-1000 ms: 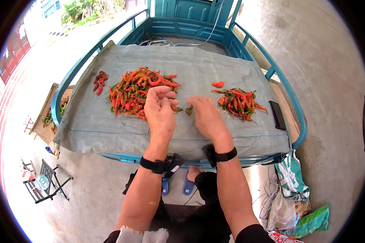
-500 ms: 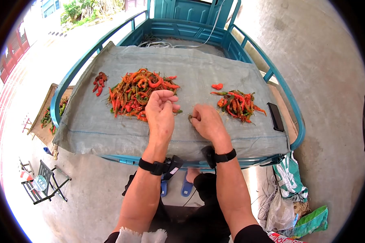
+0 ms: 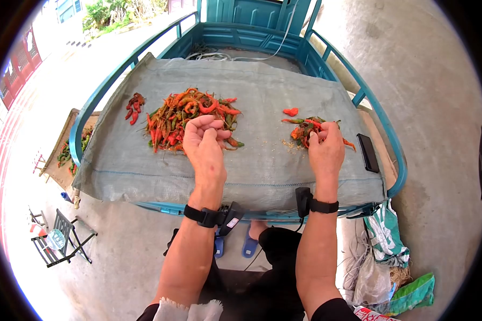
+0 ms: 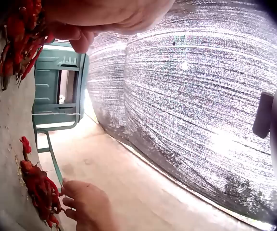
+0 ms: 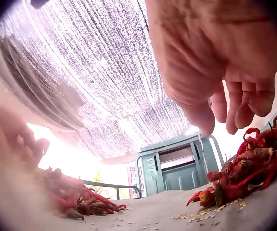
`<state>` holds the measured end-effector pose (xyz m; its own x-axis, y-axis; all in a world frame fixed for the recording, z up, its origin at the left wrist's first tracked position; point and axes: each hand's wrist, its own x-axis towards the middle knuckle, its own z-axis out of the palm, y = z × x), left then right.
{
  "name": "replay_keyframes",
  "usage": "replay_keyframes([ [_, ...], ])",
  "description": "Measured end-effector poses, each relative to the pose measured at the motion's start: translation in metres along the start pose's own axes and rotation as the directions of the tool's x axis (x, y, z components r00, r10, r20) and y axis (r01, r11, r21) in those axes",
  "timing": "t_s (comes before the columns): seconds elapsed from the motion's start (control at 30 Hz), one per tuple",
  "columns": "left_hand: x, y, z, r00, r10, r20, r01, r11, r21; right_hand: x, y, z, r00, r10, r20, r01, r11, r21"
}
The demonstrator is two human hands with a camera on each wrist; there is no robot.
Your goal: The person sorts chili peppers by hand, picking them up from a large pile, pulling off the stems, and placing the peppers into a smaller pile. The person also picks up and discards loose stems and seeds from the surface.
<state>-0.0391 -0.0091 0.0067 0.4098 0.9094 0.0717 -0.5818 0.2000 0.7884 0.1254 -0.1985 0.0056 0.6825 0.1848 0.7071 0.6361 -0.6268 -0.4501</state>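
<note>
Red and green peppers lie in a large heap (image 3: 171, 120) on a grey cloth (image 3: 251, 96). At the heap's near edge is the left hand (image 3: 204, 152), palm turned up and fingers loosely bent, with nothing visible in it. The right hand (image 3: 326, 155) hangs over a smaller pile (image 3: 300, 134) at the right, fingertips pointing down. In the right wrist view that hand (image 5: 215, 62) has its fingers loosely extended just above the pile (image 5: 254, 166), and no pepper shows between them. The left wrist view shows the right hand (image 4: 88, 204) beside this pile (image 4: 41, 192).
A few dark red peppers (image 3: 135, 108) lie at the cloth's left, and a single red piece (image 3: 291, 112) lies behind the small pile. A phone (image 3: 367, 152) rests near the right edge. Teal rails (image 3: 377, 115) flank the cloth. Pale seeds are scattered left of the small pile.
From the middle of the cloth, my right hand has moved right to the smaller pile. The small dark pepper near its fingers has gone from the middle. My left hand has shifted slightly left.
</note>
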Motion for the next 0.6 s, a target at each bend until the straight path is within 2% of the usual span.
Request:
replay_keyframes([
  [0.1, 0.002, -0.005, -0.001, 0.999, 0.035, -0.004, -0.035, 0.999, -0.034, -0.005, -0.012, 0.011, 0.99, -0.043, 0.138, -0.002, 0.952, 0.305],
  [0.13, 0.002, -0.006, -0.001, 0.999, 0.042, -0.005, -0.042, 0.998, -0.035, -0.009, -0.019, 0.017, 0.976, -0.062, 0.207, -0.011, 0.942, 0.335],
  [0.23, 0.001, -0.008, -0.001, 0.998, 0.057, -0.009, -0.057, 0.998, -0.035, -0.024, -0.038, 0.034, 0.911, -0.374, 0.176, 0.287, 0.878, 0.382],
  [0.33, 0.0, -0.007, 0.0, 0.998, 0.055, -0.008, -0.055, 0.998, -0.037, -0.034, -0.063, 0.032, 0.838, -0.395, 0.377, 0.21, 0.87, 0.446],
  [0.43, -0.002, -0.005, 0.0, 0.999, 0.045, 0.003, -0.045, 0.998, -0.036, -0.043, -0.071, 0.043, 0.783, -0.44, 0.439, 0.246, 0.868, 0.432],
  [0.6, 0.0, -0.005, -0.004, 0.999, 0.009, 0.035, -0.008, 0.999, -0.041, -0.056, -0.072, 0.065, 0.761, -0.476, 0.441, 0.293, 0.859, 0.42],
])
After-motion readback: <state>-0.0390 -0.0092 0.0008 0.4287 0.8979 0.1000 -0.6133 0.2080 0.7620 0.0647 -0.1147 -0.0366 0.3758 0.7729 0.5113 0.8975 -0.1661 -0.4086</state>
